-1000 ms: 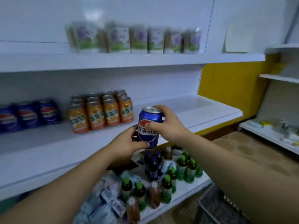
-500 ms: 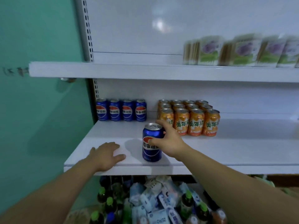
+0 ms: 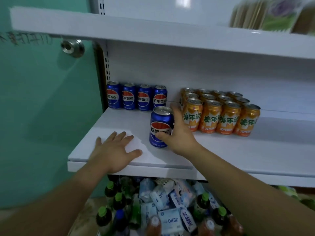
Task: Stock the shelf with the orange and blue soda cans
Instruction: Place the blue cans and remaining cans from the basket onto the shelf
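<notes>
A blue soda can point(image 3: 160, 126) stands upright on the white shelf point(image 3: 238, 150), in front of a row of several blue cans point(image 3: 136, 97) at the back left. My right hand point(image 3: 179, 132) wraps its right side, thumb across the front label. To its right sits a block of several orange cans point(image 3: 219, 113), touching the back of my right hand. My left hand point(image 3: 115, 150) lies flat, fingers spread, on the shelf's front left edge, holding nothing.
A white upper shelf point(image 3: 153, 33) overhangs, with blurred green-and-white packs point(image 3: 272, 14) at its right. Below the shelf lie green-capped bottles point(image 3: 117, 200) and white-blue packets point(image 3: 170, 217). A green wall point(image 3: 42, 99) with a metal knob point(image 3: 72, 47) borders the left.
The view has closed in on the shelf. The blue can has moved back from the front edge toward the rows, still in my right hand. My left hand stays flat on the shelf.
</notes>
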Motion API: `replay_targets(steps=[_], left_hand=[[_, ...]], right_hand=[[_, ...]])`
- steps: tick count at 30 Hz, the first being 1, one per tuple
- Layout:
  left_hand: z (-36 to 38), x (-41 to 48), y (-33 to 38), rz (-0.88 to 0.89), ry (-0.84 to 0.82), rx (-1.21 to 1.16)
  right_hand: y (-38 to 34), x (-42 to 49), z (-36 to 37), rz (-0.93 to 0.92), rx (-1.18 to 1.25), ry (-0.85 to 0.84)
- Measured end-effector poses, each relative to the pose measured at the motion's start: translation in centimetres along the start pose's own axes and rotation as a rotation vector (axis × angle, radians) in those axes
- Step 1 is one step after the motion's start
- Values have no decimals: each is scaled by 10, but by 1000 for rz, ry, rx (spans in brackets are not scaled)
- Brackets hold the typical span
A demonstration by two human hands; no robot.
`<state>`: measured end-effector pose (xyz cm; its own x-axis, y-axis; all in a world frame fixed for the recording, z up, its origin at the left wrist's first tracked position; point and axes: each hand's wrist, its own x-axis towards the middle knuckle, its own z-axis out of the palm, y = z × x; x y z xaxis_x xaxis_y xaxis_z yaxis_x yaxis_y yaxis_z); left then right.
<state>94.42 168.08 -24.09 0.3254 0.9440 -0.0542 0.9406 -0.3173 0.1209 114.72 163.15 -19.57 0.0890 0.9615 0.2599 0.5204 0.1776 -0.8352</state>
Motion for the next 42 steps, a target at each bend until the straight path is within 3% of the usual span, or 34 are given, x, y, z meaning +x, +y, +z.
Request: replay_targets(steps=[8, 18, 28, 42], left_hand=[[1, 1, 0, 2, 3, -11], [0, 0, 0, 10, 20, -27], [2, 0, -1, 19, 28, -19], [4, 2, -2, -1, 23, -43]], right_hand=[[9, 33, 27, 3, -64, 60], [-1, 79, 53, -38, -145, 18], [-11, 112, 81, 0, -37, -52], [-28, 164, 127, -98, -19, -146]])
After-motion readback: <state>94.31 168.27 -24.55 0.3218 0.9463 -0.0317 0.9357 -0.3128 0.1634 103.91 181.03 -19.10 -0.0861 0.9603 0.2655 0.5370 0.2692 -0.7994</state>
